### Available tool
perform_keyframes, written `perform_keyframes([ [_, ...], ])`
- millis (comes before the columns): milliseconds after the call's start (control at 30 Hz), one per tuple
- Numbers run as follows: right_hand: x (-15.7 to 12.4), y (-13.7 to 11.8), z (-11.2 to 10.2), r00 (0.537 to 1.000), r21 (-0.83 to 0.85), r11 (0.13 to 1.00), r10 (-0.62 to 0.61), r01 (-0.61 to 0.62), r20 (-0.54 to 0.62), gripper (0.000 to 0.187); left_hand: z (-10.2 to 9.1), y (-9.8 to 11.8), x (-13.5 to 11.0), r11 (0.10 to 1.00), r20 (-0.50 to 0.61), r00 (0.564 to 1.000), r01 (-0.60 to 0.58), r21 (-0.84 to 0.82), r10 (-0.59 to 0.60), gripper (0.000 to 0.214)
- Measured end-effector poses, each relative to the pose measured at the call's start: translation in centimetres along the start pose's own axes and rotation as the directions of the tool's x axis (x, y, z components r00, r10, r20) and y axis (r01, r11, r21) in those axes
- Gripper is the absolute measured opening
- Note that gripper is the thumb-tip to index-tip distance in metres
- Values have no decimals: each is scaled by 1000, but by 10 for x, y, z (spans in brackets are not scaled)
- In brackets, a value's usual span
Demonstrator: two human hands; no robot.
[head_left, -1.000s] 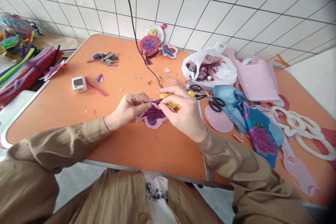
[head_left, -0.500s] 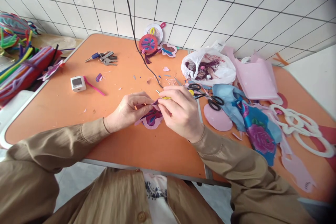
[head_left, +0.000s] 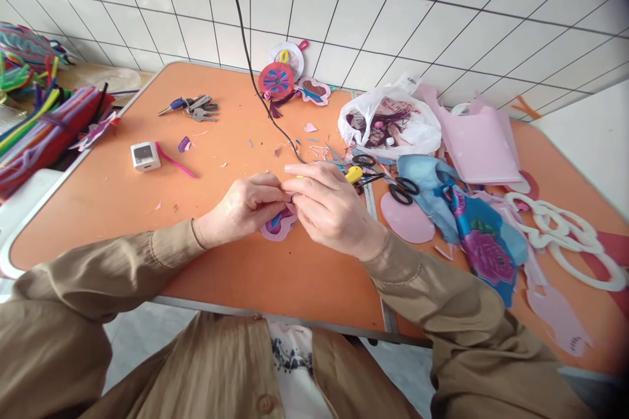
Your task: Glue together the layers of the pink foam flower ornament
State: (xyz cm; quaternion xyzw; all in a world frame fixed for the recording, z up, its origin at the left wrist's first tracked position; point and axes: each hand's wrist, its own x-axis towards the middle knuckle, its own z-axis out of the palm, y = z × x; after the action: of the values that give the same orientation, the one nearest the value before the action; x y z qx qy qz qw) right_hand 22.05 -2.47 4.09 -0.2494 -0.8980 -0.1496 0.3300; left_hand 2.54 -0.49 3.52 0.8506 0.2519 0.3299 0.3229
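In the head view, the left hand (head_left: 240, 208) and right hand (head_left: 335, 213) pinch a pink-edged purple patch (head_left: 279, 225) between their fingertips over the orange surface (head_left: 236, 281), its lower part showing beneath them, left of a pink oval (head_left: 407, 217).

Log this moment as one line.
left hand: holding pink cutout | right hand: at same cutout, close beside left | exact grip: hidden | to the right: scissors, white bag

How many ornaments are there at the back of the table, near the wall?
3: a red disc, a white disc partly behind it, and a wavy-edged piece just to the right. Another could be hidden behind them.
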Motion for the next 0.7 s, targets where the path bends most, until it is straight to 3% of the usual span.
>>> perform_keyframes([
  [333,-1,10,2,998,152,986,-62,66,-26,23,2,-6,-3,997,54,996,-72,-38,74,23],
  [700,-1,8,9,984,312,948,104,-54,-145,23,1,-8,-3,993,-13,995,-98,-65,97,18],
])
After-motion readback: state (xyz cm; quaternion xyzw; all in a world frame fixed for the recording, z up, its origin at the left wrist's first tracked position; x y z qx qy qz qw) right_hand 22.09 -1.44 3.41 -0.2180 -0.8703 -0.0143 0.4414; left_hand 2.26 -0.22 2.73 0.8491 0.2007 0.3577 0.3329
